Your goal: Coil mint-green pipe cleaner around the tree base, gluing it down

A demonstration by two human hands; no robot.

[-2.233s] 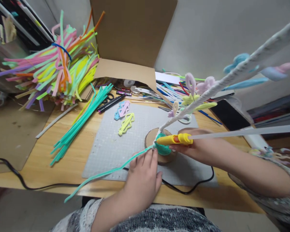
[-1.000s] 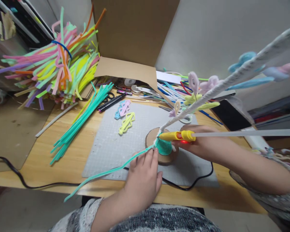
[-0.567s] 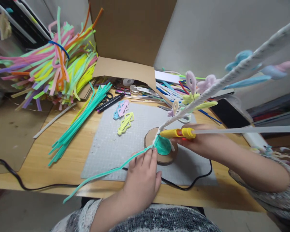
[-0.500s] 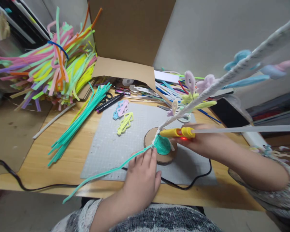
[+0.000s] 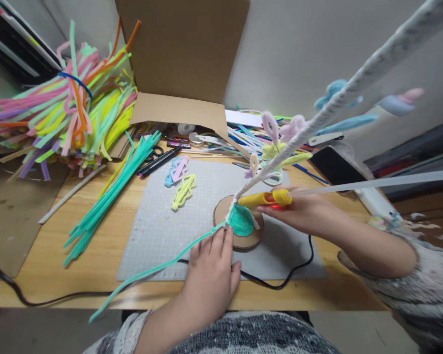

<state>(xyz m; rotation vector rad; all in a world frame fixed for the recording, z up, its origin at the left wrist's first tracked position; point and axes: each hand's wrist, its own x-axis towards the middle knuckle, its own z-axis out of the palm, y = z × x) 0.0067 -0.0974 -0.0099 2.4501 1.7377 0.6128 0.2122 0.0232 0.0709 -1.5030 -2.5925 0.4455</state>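
Observation:
My right hand [image 5: 299, 209] is closed around a yellow hot glue gun [image 5: 260, 198], its red light on and a clear glue stick [image 5: 372, 183] running out behind. The gun's nozzle points at the foot of a white wrapped stem [image 5: 266, 172], which leans up to the right. A teal coil [image 5: 241, 221] lies around the stem's foot on a round wood slice [image 5: 221, 209]. From the coil a teal pipe cleaner [image 5: 162, 264] trails to the lower left. My left hand [image 5: 208, 275] presses it with its fingertips at the slice's edge, thumb held apart.
On the grey cutting mat [image 5: 143, 246] are bent pipe-cleaner shapes [image 5: 184, 191]. Teal pipe cleaners [image 5: 112, 194], a black marker [image 5: 160, 161] and a big colourful bundle [image 5: 77, 108] sit left. A black cord [image 5: 276, 285] crosses the front. A phone [image 5: 337, 164] lies right.
The whole view has shifted slightly, so most things appear further left. The glue gun's nozzle stays by the stem's foot, and my left hand keeps its place at the slice.

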